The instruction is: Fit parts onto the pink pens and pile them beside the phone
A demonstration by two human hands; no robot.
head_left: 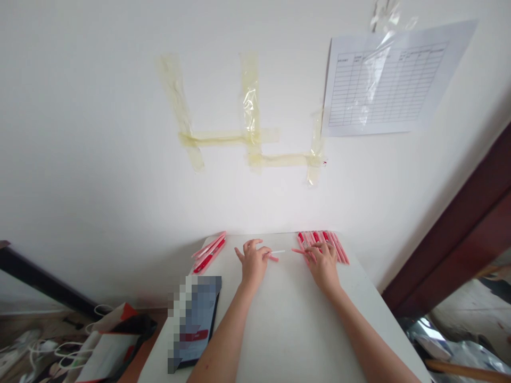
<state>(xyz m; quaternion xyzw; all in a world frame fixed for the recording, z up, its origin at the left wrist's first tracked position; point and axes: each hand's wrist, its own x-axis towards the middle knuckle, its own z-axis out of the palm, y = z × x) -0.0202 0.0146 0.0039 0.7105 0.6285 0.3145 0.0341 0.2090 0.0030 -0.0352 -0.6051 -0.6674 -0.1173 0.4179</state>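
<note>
Apparently, things sat to either side of the tabletop (289,330) so that the hands could share its middle. A tablet (197,322), its screen pixelated, lay along the tabletop's left edge, probably for easy viewing; a loose bunch of red-and-pink pens (209,255) occupied its far left corner. Over the tabletop's far middle, the left hand (252,261) pinched a thin white rod (278,251) between thumb and forefinger, the other fingers spread; whether that grip also had the short pink piece (273,259) just beneath, I could not tell. The right hand (321,262) had its grip closed on a pink stick (297,250) pointing toward the rod, perhaps so both ends showed. A tidy pen row (339,247) lined the tabletop's far right corner. The tabletop was plain white; bags (109,354) lay to its left, a taped wall (120,133) rose behind, and a dark reddish frame (451,250) stood right of it.
</note>
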